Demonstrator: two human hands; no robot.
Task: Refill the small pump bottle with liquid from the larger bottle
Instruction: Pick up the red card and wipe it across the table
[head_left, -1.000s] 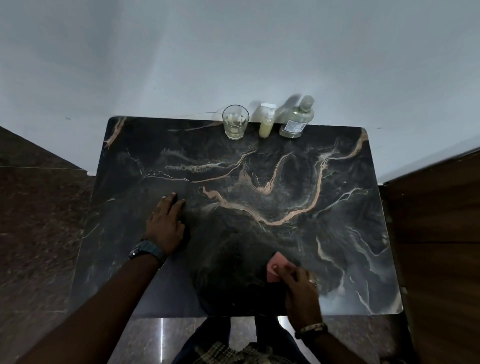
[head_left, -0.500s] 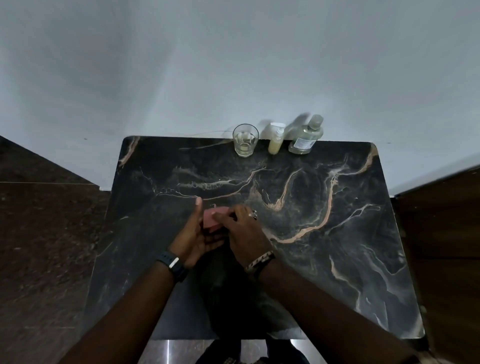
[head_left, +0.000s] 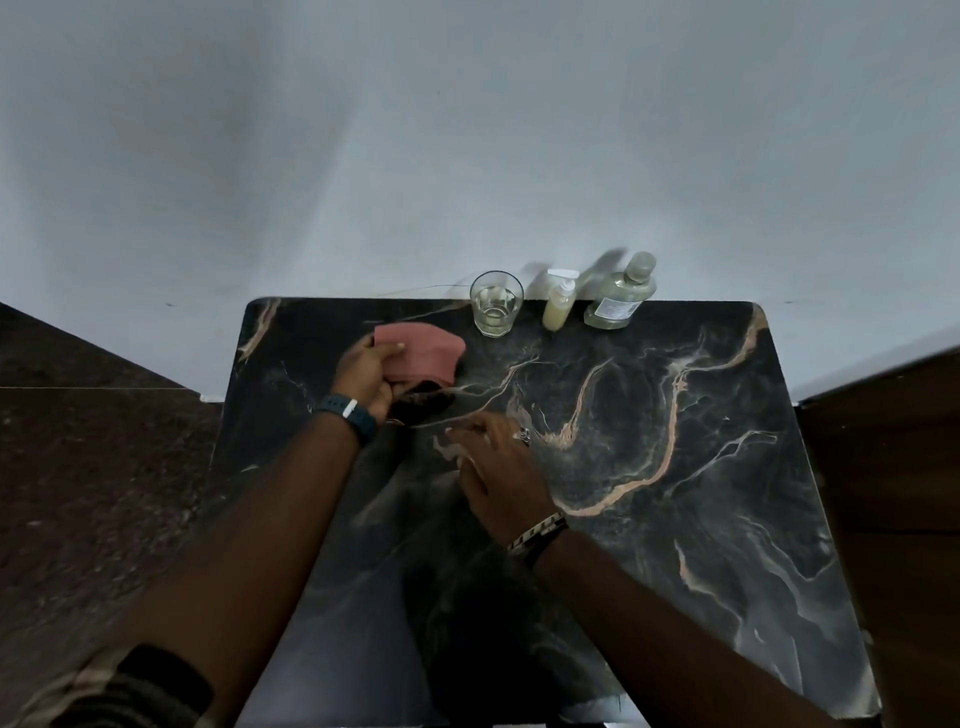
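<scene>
The small pump bottle (head_left: 558, 306) with yellowish liquid and a white pump stands at the table's far edge. Right of it stands the larger clear bottle (head_left: 621, 296), capped and labelled. My left hand (head_left: 366, 371) grips a pink cloth (head_left: 423, 356) at the far left part of the table, just left of the glass. My right hand (head_left: 496, 462) hovers low over the table's middle with fingers spread and nothing in it. Both hands are well short of the bottles.
A clear drinking glass (head_left: 495, 303) with a little liquid stands left of the pump bottle. The dark marble table (head_left: 675, 493) backs onto a pale wall. A wooden surface (head_left: 893, 519) flanks the right side, dark stone floor the left.
The pink cloth went from my right hand near the front edge into my left hand, which carried it toward the far left of the table. My right hand let go and drew back.
</scene>
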